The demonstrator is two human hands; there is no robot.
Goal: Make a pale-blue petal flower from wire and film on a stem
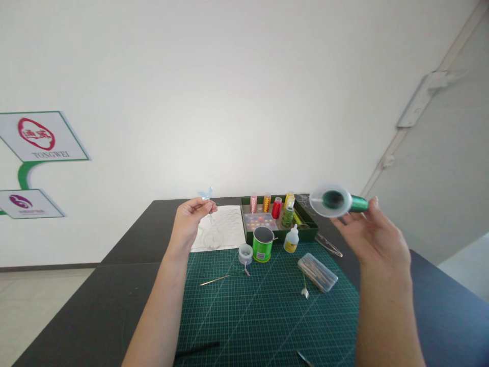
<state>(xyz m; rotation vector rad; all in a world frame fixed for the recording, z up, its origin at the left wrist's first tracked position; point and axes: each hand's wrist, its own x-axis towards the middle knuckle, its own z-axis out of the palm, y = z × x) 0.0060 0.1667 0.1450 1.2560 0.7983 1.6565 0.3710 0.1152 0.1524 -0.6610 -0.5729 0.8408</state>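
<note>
My left hand (195, 211) is raised above the back left of the mat, its fingertips pinched on a small light-blue flower (206, 193). Thin strands hang below those fingers. On the right, my right hand (376, 234) is lifted and holds a spool of green thread (358, 204) by its end. The spool's wide translucent flange faces left and looks slightly blurred. Both hands are well apart, with the box of supplies behind and between them.
A green cutting mat (263, 316) covers the dark table (126, 285). On it stand a green tin (262, 250), a glue bottle (291, 240), a white tape roll (245, 254) and a clear case of sticks (318, 272). Behind, a box (280, 235) holds several thread spools; white paper (229, 224) lies left.
</note>
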